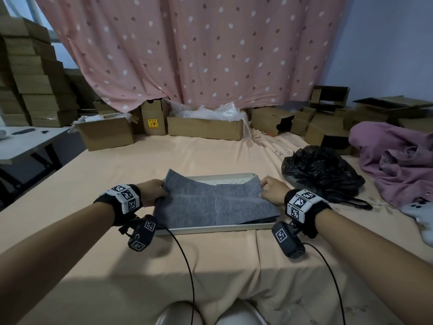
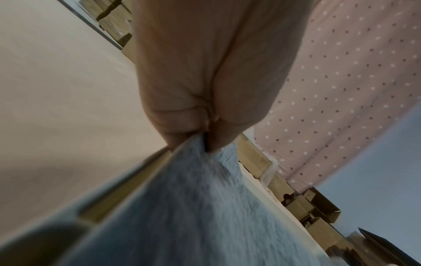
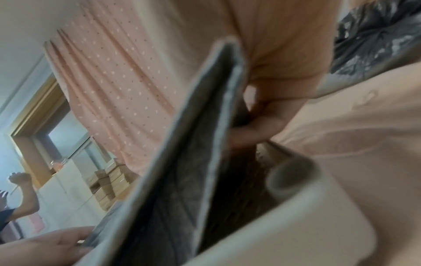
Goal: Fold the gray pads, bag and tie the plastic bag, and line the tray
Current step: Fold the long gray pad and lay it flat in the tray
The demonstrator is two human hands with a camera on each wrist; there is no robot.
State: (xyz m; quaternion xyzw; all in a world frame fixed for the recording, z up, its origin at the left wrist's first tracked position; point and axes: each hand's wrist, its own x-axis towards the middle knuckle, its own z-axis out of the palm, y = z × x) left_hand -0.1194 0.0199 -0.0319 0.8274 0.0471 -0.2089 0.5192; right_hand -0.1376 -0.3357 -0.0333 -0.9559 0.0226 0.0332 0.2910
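Gray pad (image 1: 215, 202) lies over the cream tray (image 1: 210, 229) on the peach sheet (image 1: 210, 266), its far edge lifted off the tray. Left hand (image 1: 152, 192) pinches the pad's left far corner; right hand (image 1: 273, 190) pinches the right one. Open sheet in front of and behind the tray. Crinkled black plastic bag (image 1: 321, 174) sits just right of the tray; cardboard boxes (image 1: 206, 127) line the far edge. Pad is felt-like and creased.

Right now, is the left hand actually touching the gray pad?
Touching. The left wrist view shows the left hand pinching the gray pad's edge between thumb and fingers; the head view agrees, above the tray.
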